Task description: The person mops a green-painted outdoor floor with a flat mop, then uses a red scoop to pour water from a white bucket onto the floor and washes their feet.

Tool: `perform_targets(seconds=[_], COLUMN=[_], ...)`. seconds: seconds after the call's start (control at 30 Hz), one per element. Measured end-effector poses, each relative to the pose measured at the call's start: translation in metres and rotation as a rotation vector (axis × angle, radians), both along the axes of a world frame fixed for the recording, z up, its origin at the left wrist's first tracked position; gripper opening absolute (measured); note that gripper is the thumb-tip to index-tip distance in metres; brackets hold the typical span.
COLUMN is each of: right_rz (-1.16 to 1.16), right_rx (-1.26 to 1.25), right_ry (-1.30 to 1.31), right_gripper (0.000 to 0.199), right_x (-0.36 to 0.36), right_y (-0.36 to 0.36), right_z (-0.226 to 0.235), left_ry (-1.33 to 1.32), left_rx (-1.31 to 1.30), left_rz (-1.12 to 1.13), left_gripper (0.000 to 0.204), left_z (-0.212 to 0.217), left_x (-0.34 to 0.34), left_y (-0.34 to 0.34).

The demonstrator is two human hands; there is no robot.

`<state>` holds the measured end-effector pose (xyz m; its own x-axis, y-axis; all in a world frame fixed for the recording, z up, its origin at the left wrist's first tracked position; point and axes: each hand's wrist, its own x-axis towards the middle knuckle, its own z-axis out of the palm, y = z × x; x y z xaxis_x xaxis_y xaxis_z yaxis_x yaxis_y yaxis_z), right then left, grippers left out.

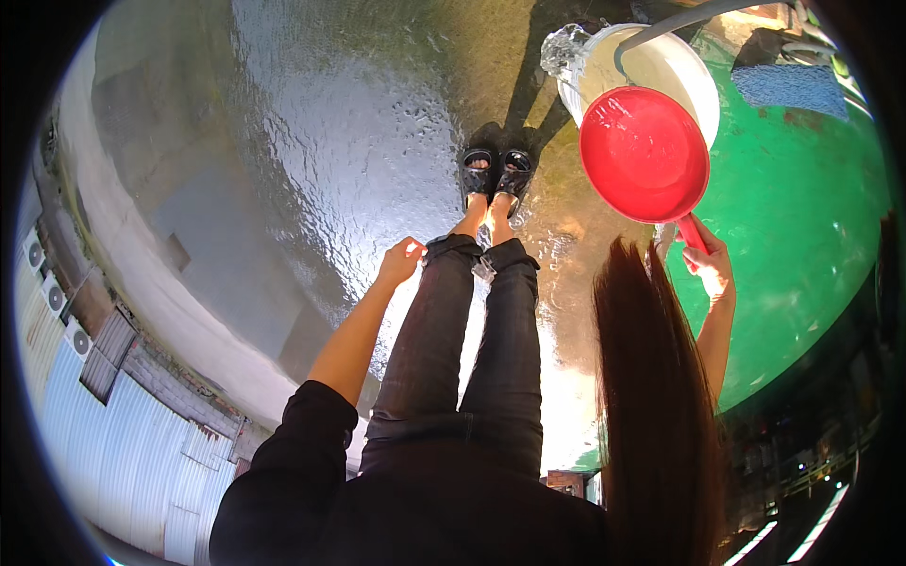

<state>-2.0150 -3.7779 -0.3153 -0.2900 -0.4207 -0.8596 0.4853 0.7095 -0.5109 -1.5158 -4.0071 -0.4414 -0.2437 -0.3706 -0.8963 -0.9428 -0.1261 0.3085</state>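
Observation:
My right hand is closed round the handle of a red plastic water dipper. The dipper's wide round bowl is partly in front of a white bucket at the upper right, and it hides part of the bucket's opening. A grey hose curves over the far rim into the bucket. My left hand hangs beside the rolled cuff of my dark trousers, its fingers curled. Whether those fingers touch or hold anything cannot be made out.
Wet, shining concrete surrounds my black sandals. A clear, crumpled-looking glossy patch shows at the bucket's left rim. Green flooring spreads on the right, with a blue textured mat at its far end. Long hair hangs before my right forearm.

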Motion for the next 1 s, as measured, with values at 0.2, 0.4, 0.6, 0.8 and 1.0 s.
perform_targets(seconds=[0.2, 0.4, 0.6, 0.8, 1.0], right_rz=[0.347, 0.713, 0.955, 0.806, 0.561], right_rx=[0.118, -0.027, 0.370, 0.225, 0.024], right_ry=[-0.113, 0.023, 0.320, 0.403, 0.234], right_gripper=[0.063, 0.058, 0.057, 0.056, 0.056], right_x=[-0.012, 0.054, 0.173, 0.168, 0.118], right_y=[-0.024, 0.012, -0.042, -0.032, -0.023], right_z=[0.023, -0.114, -0.165, -0.185, -0.151], left_ry=[0.101, 0.110, 0.150, 0.028, 0.105], left_rx=[0.034, 0.049, 0.042, 0.049, -0.023], left_rz=[0.057, 0.052, 0.281, 0.153, 0.274], left_gripper=[0.023, 0.021, 0.021, 0.020, 0.022], left_z=[0.003, 0.007, 0.004, 0.002, 0.016], left_x=[-0.015, -0.020, 0.009, 0.052, 0.026], left_y=[-0.002, -0.006, -0.003, 0.005, -0.003])
